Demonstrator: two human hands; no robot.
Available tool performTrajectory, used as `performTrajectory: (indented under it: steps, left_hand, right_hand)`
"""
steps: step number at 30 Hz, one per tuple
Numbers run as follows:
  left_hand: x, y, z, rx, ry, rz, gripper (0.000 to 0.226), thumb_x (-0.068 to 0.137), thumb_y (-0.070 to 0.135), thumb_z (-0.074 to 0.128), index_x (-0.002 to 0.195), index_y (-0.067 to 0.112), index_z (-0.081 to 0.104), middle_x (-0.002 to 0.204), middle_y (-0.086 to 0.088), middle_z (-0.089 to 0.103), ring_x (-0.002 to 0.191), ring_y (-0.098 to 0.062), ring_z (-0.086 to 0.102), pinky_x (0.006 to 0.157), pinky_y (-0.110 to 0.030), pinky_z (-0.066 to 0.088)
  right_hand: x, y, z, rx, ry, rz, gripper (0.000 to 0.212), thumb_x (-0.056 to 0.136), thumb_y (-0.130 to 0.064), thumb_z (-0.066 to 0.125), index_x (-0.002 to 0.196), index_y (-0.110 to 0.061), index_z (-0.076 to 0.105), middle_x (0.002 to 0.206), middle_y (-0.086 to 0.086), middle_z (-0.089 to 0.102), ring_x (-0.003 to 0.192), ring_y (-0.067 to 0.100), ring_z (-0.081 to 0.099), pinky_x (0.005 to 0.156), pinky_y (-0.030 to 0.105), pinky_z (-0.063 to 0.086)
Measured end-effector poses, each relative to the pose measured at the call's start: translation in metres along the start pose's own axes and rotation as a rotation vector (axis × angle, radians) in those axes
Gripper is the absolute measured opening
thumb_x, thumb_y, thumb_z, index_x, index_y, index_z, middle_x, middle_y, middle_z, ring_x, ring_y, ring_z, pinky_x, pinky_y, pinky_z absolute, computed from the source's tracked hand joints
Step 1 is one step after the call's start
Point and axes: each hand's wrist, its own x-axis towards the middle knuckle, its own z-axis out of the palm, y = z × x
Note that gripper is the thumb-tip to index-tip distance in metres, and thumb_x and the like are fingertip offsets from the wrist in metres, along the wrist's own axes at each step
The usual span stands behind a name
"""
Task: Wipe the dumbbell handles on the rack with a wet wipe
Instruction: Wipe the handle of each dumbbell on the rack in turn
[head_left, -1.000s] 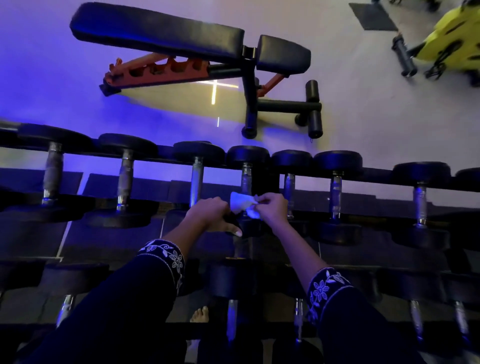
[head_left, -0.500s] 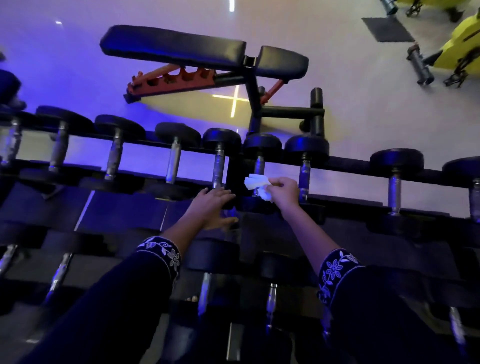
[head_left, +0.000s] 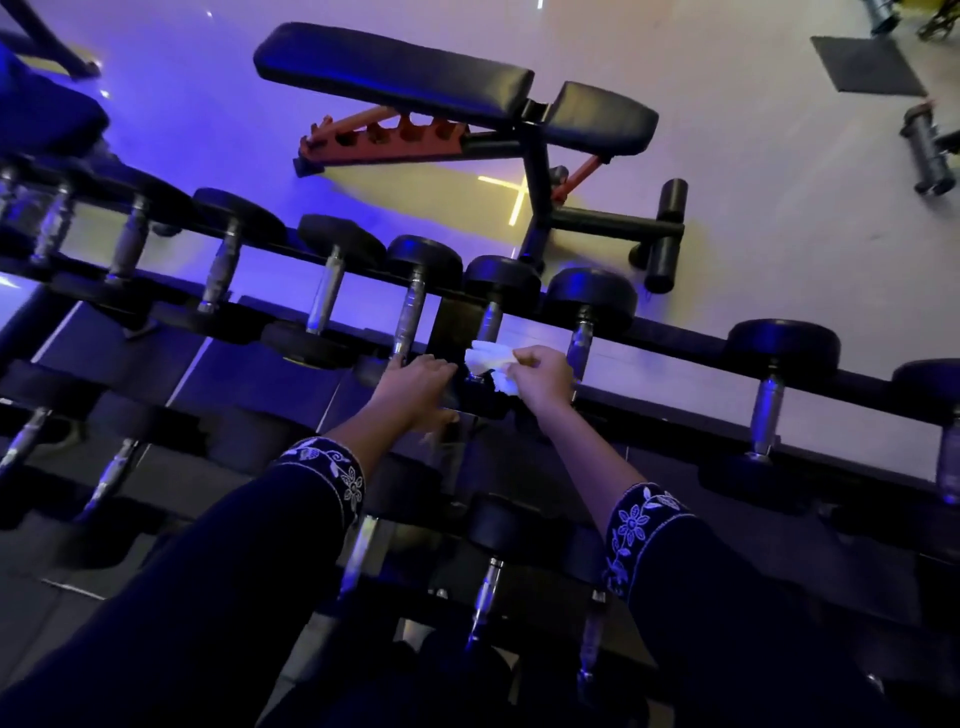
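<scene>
Right hand (head_left: 540, 376) pinches the wipe (head_left: 484, 357) — soft, limp, light — at a top-row dumbbell handle (head_left: 488, 322), lower end. Left hand (head_left: 415, 382) lies flat beside it, fingers straight. Judged best wrapped round the handle.

Handle (head_left: 489, 321) lower end hidden behind wipe (head_left: 485, 358), right hand (head_left: 540, 376). Left hand (head_left: 415, 387) thumb blurred. Dumbbell (head_left: 948, 467) far right of hands cut off.

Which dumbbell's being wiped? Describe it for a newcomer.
Start at the black bench; its post points at the rack's top row. The dumbbell below is the only one with a white wet wipe against its handle, in the right hand.
</scene>
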Motion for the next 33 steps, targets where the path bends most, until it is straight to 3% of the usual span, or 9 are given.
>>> performTrajectory:
  steps: [3, 5, 10, 13, 17, 19, 23, 30, 33]
  left_hand:
    - [0.024, 0.0, -0.01, 0.145, -0.112, 0.048, 0.072, 0.082, 0.062, 0.06, 0.141, 0.023, 0.042, 0.136, -0.002, 0.055, 0.13, -0.022, 0.049, 0.112, -0.052, 0.026]
    - [0.032, -0.001, -0.017, 0.201, -0.166, 0.098, 0.072, 0.082, 0.064, 0.06, 0.138, 0.022, 0.044, 0.132, -0.004, 0.058, 0.125, -0.025, 0.054, 0.105, -0.048, 0.036]
    - [0.058, -0.031, -0.013, 0.152, -0.264, 0.254, 0.096, 0.074, 0.08, 0.053, 0.149, 0.023, 0.033, 0.133, -0.011, 0.058, 0.118, -0.033, 0.058, 0.093, -0.039, 0.048]
    - [0.064, -0.045, -0.001, 0.093, -0.246, 0.32, 0.106, 0.067, 0.09, 0.041, 0.148, 0.023, 0.033, 0.135, -0.009, 0.058, 0.118, -0.033, 0.058, 0.092, -0.041, 0.05]
    - [0.071, -0.052, 0.011, 0.106, -0.164, 0.404, 0.116, 0.057, 0.097, 0.021, 0.144, 0.022, 0.036, 0.13, -0.005, 0.061, 0.112, -0.032, 0.061, 0.084, -0.042, 0.052]
    - [0.072, -0.055, 0.015, 0.111, -0.117, 0.425, 0.109, 0.064, 0.095, 0.027, 0.145, 0.022, 0.036, 0.131, -0.003, 0.061, 0.112, -0.031, 0.062, 0.084, -0.042, 0.053]
    - [0.075, -0.057, 0.02, 0.122, -0.069, 0.451, 0.112, 0.065, 0.095, 0.023, 0.148, 0.022, 0.034, 0.135, -0.002, 0.059, 0.113, -0.032, 0.062, 0.084, -0.043, 0.054]
    - [0.074, -0.058, 0.018, 0.139, -0.043, 0.46, 0.103, 0.072, 0.09, 0.03, 0.148, 0.02, 0.035, 0.135, -0.003, 0.059, 0.113, -0.032, 0.061, 0.084, -0.041, 0.052]
    - [0.075, -0.06, 0.019, 0.127, -0.018, 0.478, 0.113, 0.064, 0.094, 0.016, 0.147, 0.02, 0.036, 0.133, -0.002, 0.06, 0.112, -0.031, 0.062, 0.081, -0.041, 0.053]
  right_hand:
    - [0.013, -0.002, 0.007, -0.054, 0.029, -0.004, 0.016, 0.077, -0.011, 0.068, 0.092, -0.015, 0.07, 0.092, 0.003, 0.069, 0.089, 0.02, 0.065, 0.078, 0.023, 0.05]
    - [0.017, -0.006, 0.01, -0.082, 0.072, -0.046, 0.015, 0.078, -0.009, 0.065, 0.091, -0.015, 0.068, 0.093, 0.006, 0.069, 0.086, 0.021, 0.063, 0.077, 0.024, 0.048]
    - [0.042, -0.011, 0.034, -0.105, 0.199, -0.123, 0.018, 0.078, -0.004, 0.062, 0.094, -0.005, 0.072, 0.096, 0.015, 0.07, 0.093, 0.029, 0.064, 0.081, 0.028, 0.045]
    - [0.044, -0.008, 0.052, -0.136, 0.223, -0.192, 0.02, 0.08, -0.009, 0.065, 0.098, -0.004, 0.073, 0.102, 0.019, 0.065, 0.096, 0.033, 0.061, 0.085, 0.028, 0.041]
    - [0.027, 0.008, 0.075, -0.299, 0.171, -0.2, 0.038, 0.082, -0.02, 0.068, 0.118, -0.008, 0.066, 0.103, 0.019, 0.062, 0.094, 0.031, 0.058, 0.082, 0.033, 0.043]
    - [0.025, 0.011, 0.081, -0.313, 0.24, -0.189, 0.032, 0.081, -0.015, 0.067, 0.112, -0.007, 0.069, 0.095, 0.018, 0.068, 0.088, 0.033, 0.063, 0.078, 0.035, 0.048]
    - [0.048, -0.01, 0.075, -0.159, 0.386, -0.17, 0.01, 0.073, -0.011, 0.071, 0.079, -0.004, 0.075, 0.073, 0.017, 0.071, 0.069, 0.032, 0.066, 0.065, 0.031, 0.047]
    - [0.063, -0.025, 0.074, -0.144, 0.4, -0.093, 0.01, 0.074, -0.008, 0.065, 0.077, -0.004, 0.074, 0.073, 0.016, 0.071, 0.072, 0.03, 0.065, 0.069, 0.028, 0.044]
    - [0.023, 0.004, 0.078, -0.207, 0.313, -0.096, 0.01, 0.073, -0.006, 0.064, 0.074, -0.007, 0.074, 0.072, 0.012, 0.071, 0.07, 0.026, 0.066, 0.068, 0.032, 0.051]
